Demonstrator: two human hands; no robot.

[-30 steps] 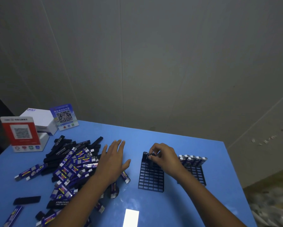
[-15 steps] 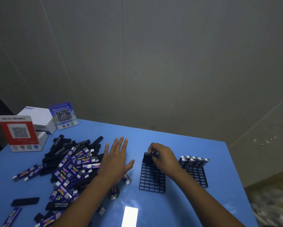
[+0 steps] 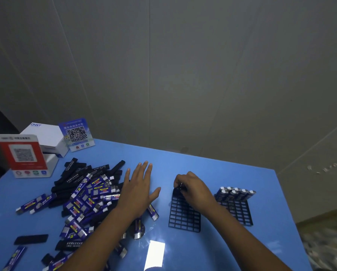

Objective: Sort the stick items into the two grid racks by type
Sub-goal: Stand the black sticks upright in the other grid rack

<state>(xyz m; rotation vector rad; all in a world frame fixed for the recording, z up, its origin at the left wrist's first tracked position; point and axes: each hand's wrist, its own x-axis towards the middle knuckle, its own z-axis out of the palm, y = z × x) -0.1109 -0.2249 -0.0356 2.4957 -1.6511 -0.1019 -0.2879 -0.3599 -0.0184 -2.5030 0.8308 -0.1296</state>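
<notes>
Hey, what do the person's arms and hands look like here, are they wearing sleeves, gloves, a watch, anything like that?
Both forearms are bare as far as the frame shows: no sleeves in view. The left hand and the right hand wear no gloves, and neither wrist carries a watch or band. No ring can be made out on the left hand's fingers; the right hand's fingers are too bunched and dim to tell.

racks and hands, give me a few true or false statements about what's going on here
1. The right hand works at the far end of the left rack. True.
2. The left hand holds a stick in its grip. False: its fingers are spread flat beside the pile.
3. The right rack holds a row of blue sticks. True.
4. The pile holds blue sticks only. False: black ones lie in it too.
5. The table is red. False: blue.
</notes>
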